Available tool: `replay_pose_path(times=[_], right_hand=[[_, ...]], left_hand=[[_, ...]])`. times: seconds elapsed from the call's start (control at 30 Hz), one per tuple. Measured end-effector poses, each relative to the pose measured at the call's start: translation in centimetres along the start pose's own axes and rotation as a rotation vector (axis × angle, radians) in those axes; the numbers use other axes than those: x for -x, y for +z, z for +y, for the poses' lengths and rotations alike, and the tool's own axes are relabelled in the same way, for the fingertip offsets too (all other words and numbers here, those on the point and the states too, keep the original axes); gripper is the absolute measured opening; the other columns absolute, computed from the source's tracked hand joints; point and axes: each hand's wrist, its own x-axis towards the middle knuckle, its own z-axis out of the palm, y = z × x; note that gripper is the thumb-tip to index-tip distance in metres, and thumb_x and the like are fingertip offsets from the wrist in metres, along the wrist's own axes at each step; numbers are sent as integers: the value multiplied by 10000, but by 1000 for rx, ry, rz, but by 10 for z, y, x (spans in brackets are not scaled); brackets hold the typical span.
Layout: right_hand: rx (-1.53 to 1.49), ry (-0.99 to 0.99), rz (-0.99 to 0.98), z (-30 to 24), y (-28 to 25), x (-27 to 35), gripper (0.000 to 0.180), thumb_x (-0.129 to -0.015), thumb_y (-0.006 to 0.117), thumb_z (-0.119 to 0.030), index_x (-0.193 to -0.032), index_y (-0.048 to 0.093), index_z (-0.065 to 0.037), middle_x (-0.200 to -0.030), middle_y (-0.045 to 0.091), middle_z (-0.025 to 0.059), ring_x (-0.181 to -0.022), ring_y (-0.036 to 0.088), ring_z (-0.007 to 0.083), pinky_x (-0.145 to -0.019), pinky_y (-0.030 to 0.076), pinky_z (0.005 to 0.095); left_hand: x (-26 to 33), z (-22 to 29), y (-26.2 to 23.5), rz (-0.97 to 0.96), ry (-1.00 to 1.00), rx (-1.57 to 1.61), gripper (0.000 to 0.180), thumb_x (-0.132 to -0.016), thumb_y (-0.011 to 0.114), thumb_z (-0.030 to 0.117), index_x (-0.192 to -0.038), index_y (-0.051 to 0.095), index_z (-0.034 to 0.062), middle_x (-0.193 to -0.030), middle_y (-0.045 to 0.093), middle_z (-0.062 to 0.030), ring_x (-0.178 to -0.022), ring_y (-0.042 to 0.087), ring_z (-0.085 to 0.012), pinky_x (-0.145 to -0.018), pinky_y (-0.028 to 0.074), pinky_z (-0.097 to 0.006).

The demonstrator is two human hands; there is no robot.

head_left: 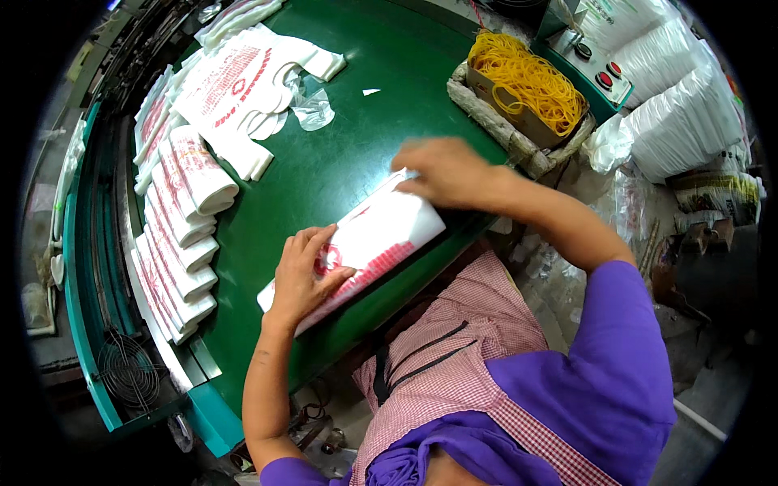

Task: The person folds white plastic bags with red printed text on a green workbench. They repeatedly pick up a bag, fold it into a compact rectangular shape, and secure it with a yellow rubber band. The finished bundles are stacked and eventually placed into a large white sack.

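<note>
A folded bundle of white plastic bags (381, 224) with red print lies slantwise on the green table (369, 105), close to its near edge. My left hand (305, 277) rests on the bundle's left part, thumb and fingers spread apart and pressing on the plastic. At the far right end of the bundle, my right hand (450, 174) is bent over the corner. Motion smears its fingers, so their grip is unclear.
Several folded bag bundles (180, 235) overlap in a row at the left, below loose printed bags (235, 81). Yellow rubber bands (527, 77) fill a box at the back right, beside a control panel (596, 65) with buttons. Wrapped white stacks (681, 121) stand farther right.
</note>
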Motion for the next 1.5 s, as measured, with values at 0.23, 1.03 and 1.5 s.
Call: replay_pose_path(times=[0.23, 1.03, 1.5], right_hand=[[643, 345, 353, 65, -120, 61, 181, -855, 600, -240, -908, 640, -72, -884, 604, 100, -833, 616, 304, -728, 491, 397], [-2013, 109, -44, -82, 19, -36, 256, -974, 452, -240, -883, 574, -35, -1147, 600, 194, -894, 661, 208, -708, 532, 306], [-1263, 146, -64, -84, 89, -37, 639, -825, 699, -201, -1354, 403, 2, -1251, 549, 126, -1109, 546, 177, -966, 444, 358]], left_hand=[[2, 14, 8, -165, -216, 389, 435, -781, 696, 289, -1061, 567, -18, -792, 621, -209, -701, 615, -304, -683, 486, -376], [43, 18, 13, 417, -75, 1962, 465, -840, 677, 210, -1230, 512, 17, -1016, 620, -115, -766, 615, -170, -634, 513, -256], [31, -25, 6, 864, -191, 1322, 481, -893, 518, 0, -1362, 414, -27, -1307, 513, -134, -1130, 526, -158, -960, 429, -284]])
